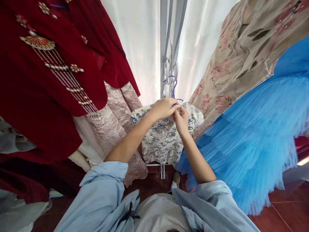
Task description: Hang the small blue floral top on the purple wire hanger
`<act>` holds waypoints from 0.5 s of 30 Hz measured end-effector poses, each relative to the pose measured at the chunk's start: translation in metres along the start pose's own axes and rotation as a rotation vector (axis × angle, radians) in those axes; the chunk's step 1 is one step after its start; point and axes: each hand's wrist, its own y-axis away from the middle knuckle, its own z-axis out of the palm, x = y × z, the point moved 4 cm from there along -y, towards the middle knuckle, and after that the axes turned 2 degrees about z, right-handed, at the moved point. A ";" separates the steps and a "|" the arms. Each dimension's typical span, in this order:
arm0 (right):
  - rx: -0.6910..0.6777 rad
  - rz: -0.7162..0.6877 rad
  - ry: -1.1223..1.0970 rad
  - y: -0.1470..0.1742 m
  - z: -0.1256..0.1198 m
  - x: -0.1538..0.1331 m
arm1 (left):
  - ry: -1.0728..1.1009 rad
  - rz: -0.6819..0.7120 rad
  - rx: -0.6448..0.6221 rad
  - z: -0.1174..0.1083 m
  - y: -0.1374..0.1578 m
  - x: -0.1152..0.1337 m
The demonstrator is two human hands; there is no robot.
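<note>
White curtains back a crowded clothes rail (169,48). Between pink and blue gowns hangs a floral dress (163,138); left hand (164,108) and right hand (181,119) both pinch its neckline, steadying it at the hanger (174,87).

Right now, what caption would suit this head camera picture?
Both hands, left hand and right hand, pinch the collar of a floral dress hanging between a red robe and blue tulle skirt.

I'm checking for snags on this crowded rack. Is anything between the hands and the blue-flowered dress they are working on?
Nothing visible. The left hand and right hand already touch the blue-flowered dress at its top edge, just below the purple hanger. The pink brocade dress and blue tulle skirt hang to either side.
</note>
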 end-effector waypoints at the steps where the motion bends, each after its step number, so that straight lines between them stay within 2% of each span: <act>1: 0.007 -0.001 0.014 0.000 -0.002 0.001 | 0.034 -0.015 -0.047 0.003 -0.003 -0.002; 4: 0.036 0.012 0.062 -0.001 -0.005 0.008 | 0.136 0.012 -0.029 0.005 -0.007 -0.006; 9: 0.122 0.139 0.192 0.010 -0.010 0.049 | 0.162 0.023 0.210 -0.004 -0.017 -0.008; 11: 0.134 0.204 0.271 0.034 -0.015 0.077 | 0.162 0.013 0.266 -0.010 -0.020 -0.011; 13: 0.141 0.311 0.340 0.073 -0.023 0.108 | 0.155 0.013 0.264 -0.012 -0.019 -0.014; 15: 0.158 0.491 0.353 0.122 -0.031 0.139 | 0.145 0.022 0.226 -0.011 -0.014 -0.017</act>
